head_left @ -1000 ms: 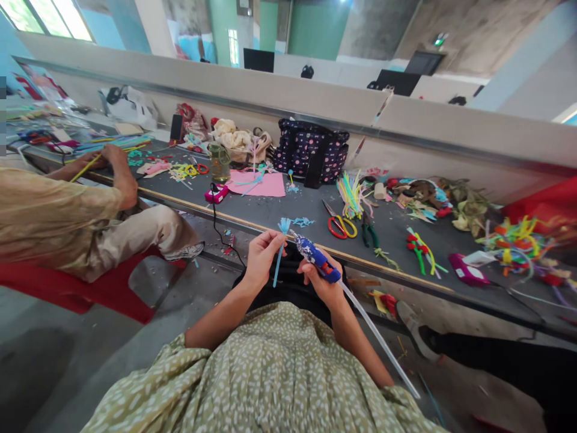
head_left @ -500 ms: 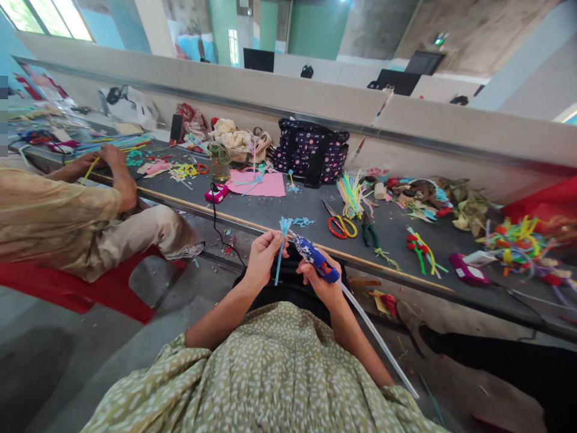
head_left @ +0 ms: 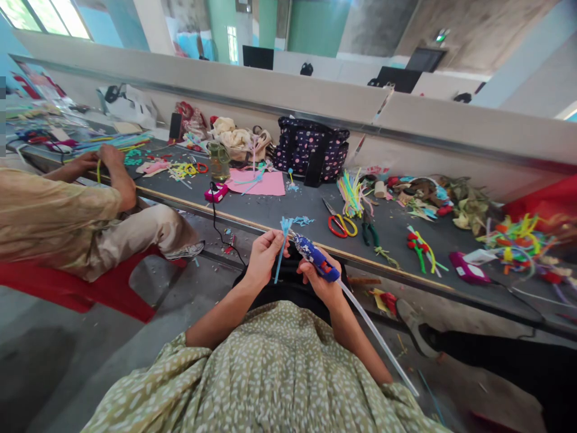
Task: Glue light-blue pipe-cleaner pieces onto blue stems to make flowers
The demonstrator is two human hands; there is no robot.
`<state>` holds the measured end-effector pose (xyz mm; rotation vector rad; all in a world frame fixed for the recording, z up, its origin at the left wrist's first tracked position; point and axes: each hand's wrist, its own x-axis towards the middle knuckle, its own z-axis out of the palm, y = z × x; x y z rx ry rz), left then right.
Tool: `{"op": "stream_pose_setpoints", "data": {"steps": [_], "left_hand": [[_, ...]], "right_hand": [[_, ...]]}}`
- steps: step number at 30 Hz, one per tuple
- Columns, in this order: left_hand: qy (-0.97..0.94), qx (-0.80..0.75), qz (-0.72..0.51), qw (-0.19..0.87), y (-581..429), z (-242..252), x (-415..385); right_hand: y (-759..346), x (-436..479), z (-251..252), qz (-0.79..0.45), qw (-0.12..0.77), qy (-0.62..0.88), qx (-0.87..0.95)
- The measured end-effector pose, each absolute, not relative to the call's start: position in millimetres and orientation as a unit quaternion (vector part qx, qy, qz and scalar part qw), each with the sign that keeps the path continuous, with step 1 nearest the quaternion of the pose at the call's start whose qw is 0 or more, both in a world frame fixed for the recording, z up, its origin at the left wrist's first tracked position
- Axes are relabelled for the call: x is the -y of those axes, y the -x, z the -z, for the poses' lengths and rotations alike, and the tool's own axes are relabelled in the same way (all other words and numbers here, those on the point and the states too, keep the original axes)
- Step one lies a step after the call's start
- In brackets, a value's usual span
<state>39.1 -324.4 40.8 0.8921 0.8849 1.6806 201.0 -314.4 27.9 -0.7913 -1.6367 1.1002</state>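
Note:
My left hand (head_left: 264, 257) pinches a light blue pipe-cleaner piece (head_left: 280, 255) whose top fans out into a small tuft. In my right hand (head_left: 323, 281) is a blue glue gun (head_left: 315, 257), with its nozzle pointing up and left at the blue tuft; whether they touch is hard to tell. A long clear glue stick (head_left: 378, 337) trails from the back of the gun. Short blue pieces (head_left: 302, 221) lie on the dark table (head_left: 270, 210) just beyond my hands. Red-and-yellow scissors (head_left: 341, 225) and dark green pliers (head_left: 369, 231) rest to their right.
A co-worker (head_left: 58, 210) sits at the left, handling a yellow strip. Along the table stand a glass jar (head_left: 219, 161), a dotted bag (head_left: 311, 150) and bundled pipe cleaners (head_left: 353, 193). Someone's leg (head_left: 487, 355) extends in from the right.
My hands and the glue gun have hardly moved. At the left, the co-worker's yellow strip has changed its angle, and the foot at the right has shifted slightly.

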Motion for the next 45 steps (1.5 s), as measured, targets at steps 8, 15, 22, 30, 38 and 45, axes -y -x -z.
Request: {"op": "stream_pose_setpoints", "data": {"steps": [8, 15, 22, 30, 38, 45], "left_hand": [[-0.364, -0.367, -0.692, 0.503, -39.5, -40.0, 323.7], [-0.369, -0.365, -0.694, 0.499, -39.7, -40.4, 323.9], [-0.366, -0.362, -0.697, 0.5, -38.7, -40.7, 322.0], [-0.368, -0.356, -0.702, 0.495, -39.8, -44.1, 323.2], [-0.379, -0.357, -0.698, 0.492, -39.0, -38.6, 322.8], [-0.377, -0.343, -0.703, 0.496, -40.0, -37.9, 322.6]], "right_hand": [[-200.0, 316.1, -31.6, -0.451, 0.486, 0.331, 0.671], [-200.4, 316.6, -34.8, -0.442, 0.483, 0.338, 0.676], [-199.9, 315.2, -35.3, -0.436, 0.482, 0.346, 0.676], [-198.1, 315.9, -39.5, -0.418, 0.477, 0.353, 0.688], [-201.5, 315.2, -32.8, -0.403, 0.464, 0.349, 0.707], [-203.2, 312.5, -25.8, -0.366, 0.461, 0.358, 0.725]]}}
